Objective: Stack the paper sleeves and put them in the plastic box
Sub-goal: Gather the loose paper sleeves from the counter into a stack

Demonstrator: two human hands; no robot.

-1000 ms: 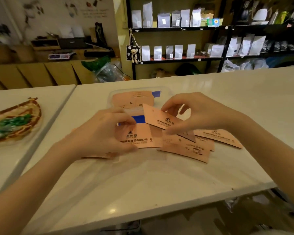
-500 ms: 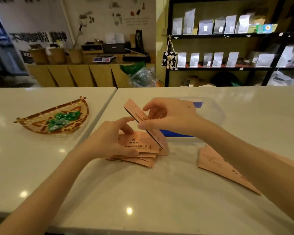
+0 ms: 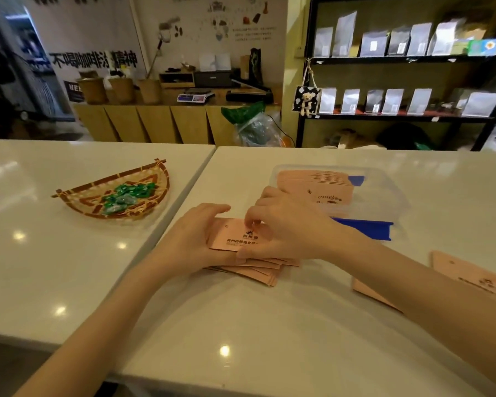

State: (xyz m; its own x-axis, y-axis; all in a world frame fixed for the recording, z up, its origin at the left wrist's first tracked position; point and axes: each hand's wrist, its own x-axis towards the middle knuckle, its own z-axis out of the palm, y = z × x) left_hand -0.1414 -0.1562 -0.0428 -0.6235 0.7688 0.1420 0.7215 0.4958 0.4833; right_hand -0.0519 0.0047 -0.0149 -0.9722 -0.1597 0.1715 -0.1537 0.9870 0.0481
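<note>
**Both hands square up a small pile of sleeves beside the box**

The left hand (image 3: 196,239) lies palm-down and slightly cupped along the left end of a pile of paper sleeves (image 3: 235,239), its thumb stretched over the far edge and its fingers tucked underneath. It seems placed there as a stop, so the sleeves cannot slide away while the other side is pushed in. The right hand (image 3: 287,227) closes on the same pile from the right. Its thumb presses along the near edge and its bent fingers pinch down on the top sleeve, likely seating that one onto the others. So both hands are closed narrowly on the pile, one at each end.

The lower sleeves fan out toward the person below the right hand, their corners not yet lined up, which suggests the pile needs more tapping together before it goes anywhere.

Just beyond the right hand sits the clear plastic box (image 3: 384,196) with blue clips, a neat stack of sleeves (image 3: 312,186) already lying inside it. Being that close, the box needs only a short lift to reach. Well to the right of the right forearm, more loose sleeves (image 3: 470,275) lie flat on the white counter (image 3: 241,325), still to be gathered. Both forearms reach in from the near edge and meet at the pile, wrists low to the counter.
</note>
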